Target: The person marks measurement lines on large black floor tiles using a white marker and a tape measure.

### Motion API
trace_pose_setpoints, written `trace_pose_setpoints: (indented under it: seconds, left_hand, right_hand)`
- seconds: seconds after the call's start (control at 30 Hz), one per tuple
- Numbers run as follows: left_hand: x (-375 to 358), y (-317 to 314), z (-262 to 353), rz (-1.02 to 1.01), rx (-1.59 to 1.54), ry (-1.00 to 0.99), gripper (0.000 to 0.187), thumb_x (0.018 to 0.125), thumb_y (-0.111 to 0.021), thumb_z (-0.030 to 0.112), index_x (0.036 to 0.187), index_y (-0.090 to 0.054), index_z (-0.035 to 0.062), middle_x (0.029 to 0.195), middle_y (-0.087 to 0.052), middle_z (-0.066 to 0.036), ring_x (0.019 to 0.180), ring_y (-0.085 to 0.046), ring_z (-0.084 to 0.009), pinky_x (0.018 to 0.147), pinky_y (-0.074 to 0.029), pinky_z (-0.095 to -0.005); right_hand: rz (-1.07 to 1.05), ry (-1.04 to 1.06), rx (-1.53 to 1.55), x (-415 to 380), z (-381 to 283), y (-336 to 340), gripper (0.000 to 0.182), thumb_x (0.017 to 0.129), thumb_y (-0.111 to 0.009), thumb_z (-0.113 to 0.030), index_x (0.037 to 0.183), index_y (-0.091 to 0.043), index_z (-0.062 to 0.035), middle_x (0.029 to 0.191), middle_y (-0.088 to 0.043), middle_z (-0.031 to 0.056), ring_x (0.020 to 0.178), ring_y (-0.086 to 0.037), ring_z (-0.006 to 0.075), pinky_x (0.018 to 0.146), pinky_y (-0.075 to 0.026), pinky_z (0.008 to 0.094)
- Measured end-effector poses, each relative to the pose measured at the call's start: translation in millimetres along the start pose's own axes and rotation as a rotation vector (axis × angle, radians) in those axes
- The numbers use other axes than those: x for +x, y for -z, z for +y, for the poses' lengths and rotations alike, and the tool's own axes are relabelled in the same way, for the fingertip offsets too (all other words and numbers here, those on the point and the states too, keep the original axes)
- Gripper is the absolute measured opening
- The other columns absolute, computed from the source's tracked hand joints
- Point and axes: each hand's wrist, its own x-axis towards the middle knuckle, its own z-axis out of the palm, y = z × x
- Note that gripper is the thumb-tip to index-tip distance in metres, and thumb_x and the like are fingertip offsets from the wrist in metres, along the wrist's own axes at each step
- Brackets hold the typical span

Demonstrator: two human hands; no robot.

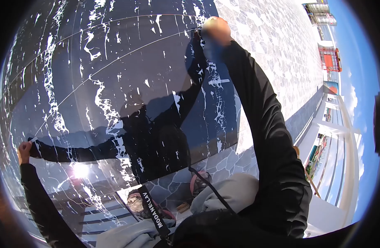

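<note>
A glossy dark panel [157, 62] with white, marble-like veins fills the left and middle of the view and reflects my body. A thin pale line crosses it in a curve between my hands. At the panel's left side, my left hand [24, 152] is closed with its fingers pinched together; what they hold is too small to name. Near the panel's upper right edge, my right hand [217, 29] is closed and partly blurred, and I cannot make out what it holds.
Stone-patterned paving [272, 49] lies beyond the panel. My shoes [200, 182] stand at its near edge. A white railing [341, 144] runs along the right, with a red frame [331, 60] farther off. A dark strap [155, 213] hangs in front of me.
</note>
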Motion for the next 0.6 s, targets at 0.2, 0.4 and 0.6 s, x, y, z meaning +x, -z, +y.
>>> trace_pose_setpoints:
  seconds: [0.2, 0.4, 0.6]
  left_hand:
    - [-4, 0, 5, 0.000, -0.026, 0.016, 0.028, 0.078, -0.067, 0.027, 0.065, -0.054, 0.0067, 0.060, -0.044, 0.007, 0.059, -0.038, -0.0040, 0.054, -0.031, -0.0220]
    - [-5, -1, 10, 0.022, 0.010, -0.026, 0.027, 0.079, -0.067, 0.026, 0.065, -0.054, 0.0064, 0.061, -0.045, 0.006, 0.060, -0.039, -0.0043, 0.054, -0.032, -0.0223]
    - [7, 1, -14, -0.011, -0.018, -0.030, 0.027, 0.080, -0.067, 0.026, 0.066, -0.056, 0.0060, 0.062, -0.045, 0.006, 0.060, -0.039, -0.0046, 0.055, -0.032, -0.0224]
  right_hand:
    - [0.144, 0.241, -0.060, 48, 2, -17, 0.013, 0.073, -0.064, -0.014, 0.081, -0.066, -0.0042, 0.070, -0.064, 0.0140, 0.065, -0.062, 0.0243, 0.063, -0.047, 0.0327]
    - [0.050, 0.222, -0.136, 54, -7, -9, 0.027, 0.071, -0.066, -0.021, 0.091, -0.065, -0.0040, 0.086, -0.064, 0.0198, 0.084, -0.062, 0.0335, 0.075, -0.048, 0.0367]
    - [0.009, 0.127, -0.131, 33, 4, -3, 0.025, 0.070, -0.065, -0.022, 0.090, -0.066, -0.0069, 0.086, -0.065, 0.0185, 0.085, -0.062, 0.0337, 0.076, -0.048, 0.0362]
